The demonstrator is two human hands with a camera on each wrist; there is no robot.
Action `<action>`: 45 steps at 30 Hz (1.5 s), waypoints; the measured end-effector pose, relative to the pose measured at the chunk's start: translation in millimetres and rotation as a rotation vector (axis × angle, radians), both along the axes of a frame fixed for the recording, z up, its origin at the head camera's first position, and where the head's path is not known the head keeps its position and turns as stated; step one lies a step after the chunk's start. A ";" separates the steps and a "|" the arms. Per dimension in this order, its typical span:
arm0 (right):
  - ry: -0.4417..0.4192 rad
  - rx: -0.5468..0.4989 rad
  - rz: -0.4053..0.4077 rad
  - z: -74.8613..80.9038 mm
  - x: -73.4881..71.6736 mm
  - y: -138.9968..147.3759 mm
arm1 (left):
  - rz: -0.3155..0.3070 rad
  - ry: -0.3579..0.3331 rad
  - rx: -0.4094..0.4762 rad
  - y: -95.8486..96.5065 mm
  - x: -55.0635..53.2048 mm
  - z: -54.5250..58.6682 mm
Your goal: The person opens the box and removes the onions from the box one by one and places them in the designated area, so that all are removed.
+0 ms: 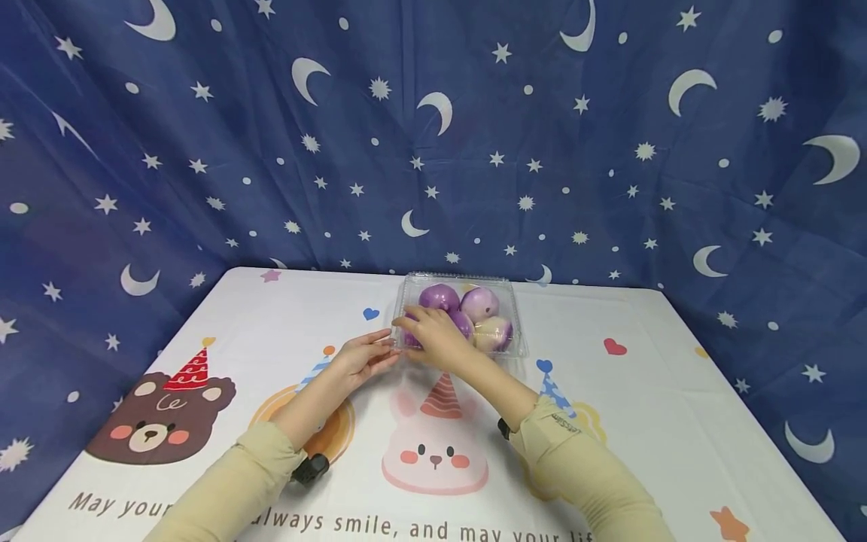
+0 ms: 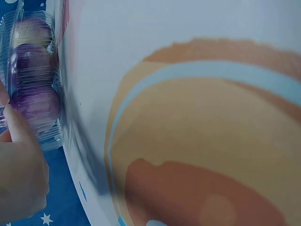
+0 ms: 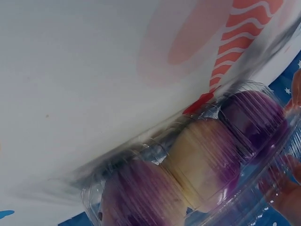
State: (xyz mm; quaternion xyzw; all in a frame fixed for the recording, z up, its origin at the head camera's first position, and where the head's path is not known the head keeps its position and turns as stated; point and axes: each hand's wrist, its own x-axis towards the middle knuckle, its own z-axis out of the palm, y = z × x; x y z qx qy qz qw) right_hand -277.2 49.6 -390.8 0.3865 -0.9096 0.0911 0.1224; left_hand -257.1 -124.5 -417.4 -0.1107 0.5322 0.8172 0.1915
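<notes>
A clear plastic clamshell box (image 1: 518,320) lies at the back middle of the table, its lid down. Inside it are several round purple-and-white vegetables that look like onions (image 1: 479,303). At the box's front left corner, my left hand (image 1: 359,360) pinches the edge between thumb and fingers; the left wrist view shows this hand (image 2: 21,174) against the ribbed rim. My right hand (image 1: 436,340) reaches across the front of the box, fingers bent over the same left edge, covering part of the onions. In the right wrist view, ribbed plastic (image 3: 225,209) blurs the fingers behind it.
A white tablecloth (image 1: 576,324) printed with cartoon animals, hearts and lettering covers the table. Behind it hangs a dark blue curtain (image 1: 474,218) with moons and stars, close to the box's back side. A black wrist camera (image 1: 311,468) shows under the left forearm.
</notes>
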 end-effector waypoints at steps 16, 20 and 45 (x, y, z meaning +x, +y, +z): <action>0.287 0.139 0.043 -3.7 -1.5 -8.9 | -0.062 0.063 -0.001 -4.5 -28.5 -37.1; 0.339 0.128 0.024 -7.1 0.0 -10.3 | -0.096 0.121 0.103 -12.7 -52.9 -72.8; 0.598 0.253 -0.066 -27.0 5.3 -12.0 | 0.025 0.142 -0.233 13.8 -2.5 5.3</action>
